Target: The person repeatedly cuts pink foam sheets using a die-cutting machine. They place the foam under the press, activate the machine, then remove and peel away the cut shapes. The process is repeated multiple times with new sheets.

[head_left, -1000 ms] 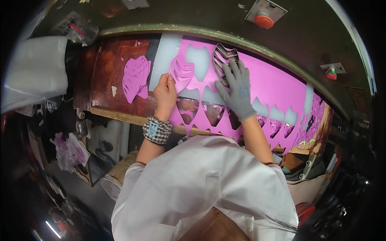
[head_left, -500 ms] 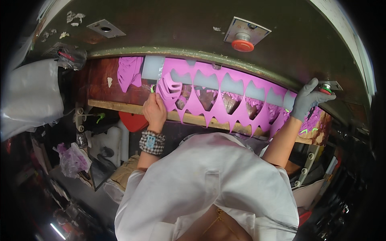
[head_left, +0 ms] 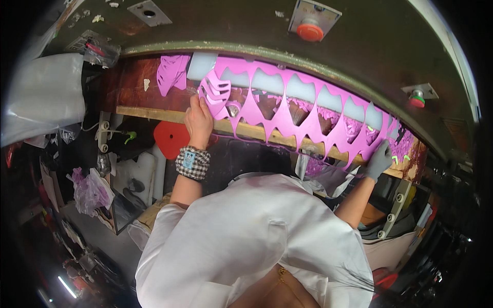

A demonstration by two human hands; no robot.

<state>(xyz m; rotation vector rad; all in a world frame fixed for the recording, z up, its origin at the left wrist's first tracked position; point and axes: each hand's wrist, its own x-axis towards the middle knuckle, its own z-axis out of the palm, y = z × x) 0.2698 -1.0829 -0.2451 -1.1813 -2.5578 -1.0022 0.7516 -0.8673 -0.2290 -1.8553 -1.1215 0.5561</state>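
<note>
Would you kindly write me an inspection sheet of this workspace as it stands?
Surface: reddish-brown table, pale board on it.
Job's things: cut-out pink sheet, overhanging the table front; pink cut pieces piled at left.
Clutter: pink scraps at the right end.
Left hand: grip closed on a slotted pink piece.
Right hand: gloved, at the sheet's right end; grip unclear.
Cables: perhaps one thin cord beside the left bracket.
Surroundings: dark green machine above, with a red button.

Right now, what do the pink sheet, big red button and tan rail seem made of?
Pink sheet: perhaps matte foam or rubber; its lower edge droops. Big red button: probably smooth plastic, evenly coloured. Tan rail: likely bare wood, by its unpainted look.
</note>
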